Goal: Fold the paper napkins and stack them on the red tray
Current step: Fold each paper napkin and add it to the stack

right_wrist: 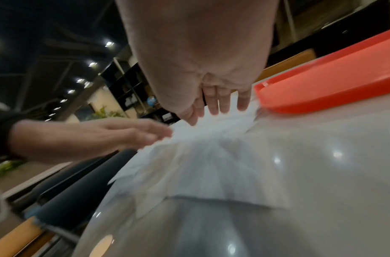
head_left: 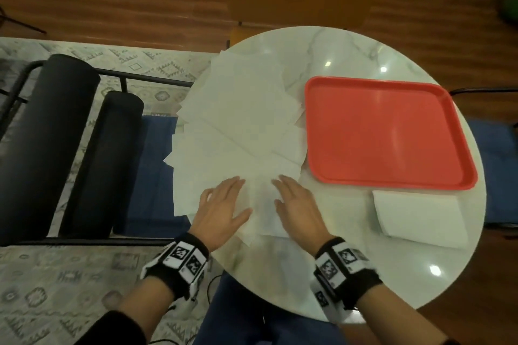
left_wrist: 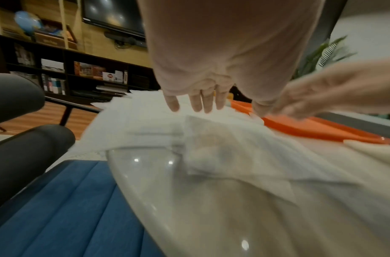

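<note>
Both flat, fingers straight, the left hand (head_left: 222, 206) and right hand (head_left: 297, 204) hover over the nearest napkin (head_left: 262, 206) between them, empty red tray (head_left: 389, 134) beyond-right: pinch one sheet only.

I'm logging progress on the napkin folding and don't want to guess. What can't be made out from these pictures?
- How many sheets the spread napkins hold: head view, overlapping layers merge.
- Whether the left hand and right hand press or hover: wrist views blurred.
- Whether the napkin stack beside the red tray is folded: too soft to tell.
- The table near edge: arms cover it.
</note>
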`<state>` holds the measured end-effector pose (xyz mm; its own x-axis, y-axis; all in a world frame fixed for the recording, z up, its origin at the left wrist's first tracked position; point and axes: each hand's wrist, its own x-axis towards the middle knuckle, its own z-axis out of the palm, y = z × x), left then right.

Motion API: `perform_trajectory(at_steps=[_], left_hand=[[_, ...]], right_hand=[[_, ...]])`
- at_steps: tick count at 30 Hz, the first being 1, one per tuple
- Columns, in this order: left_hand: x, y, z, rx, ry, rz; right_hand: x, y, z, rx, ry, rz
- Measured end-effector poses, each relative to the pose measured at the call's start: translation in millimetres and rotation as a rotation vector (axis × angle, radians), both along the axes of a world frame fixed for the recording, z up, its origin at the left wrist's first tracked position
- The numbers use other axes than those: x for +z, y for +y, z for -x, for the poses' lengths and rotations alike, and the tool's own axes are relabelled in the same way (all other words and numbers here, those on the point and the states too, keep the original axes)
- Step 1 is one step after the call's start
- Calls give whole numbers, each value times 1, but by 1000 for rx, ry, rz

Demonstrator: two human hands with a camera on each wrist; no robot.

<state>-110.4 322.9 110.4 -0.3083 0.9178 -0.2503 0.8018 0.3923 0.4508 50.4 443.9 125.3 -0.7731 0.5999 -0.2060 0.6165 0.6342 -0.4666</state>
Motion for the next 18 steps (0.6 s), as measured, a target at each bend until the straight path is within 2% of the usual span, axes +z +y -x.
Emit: perform_trajectory(at_steps=[3,6,12,18], left_hand=[[-27,4,-12,-65,108,125],[-47,-12,-15,-54,108,213],[-56,-15,-16,-52,161,225],[-57,-14,-14,-43,182,205]], right_hand=[[-15,-26,29,159,-132,84],[-36,-40,27,193,-207,89],[-53,-26,-20,117,-254,-88],[-44,-10,-56,29,-337,-62]])
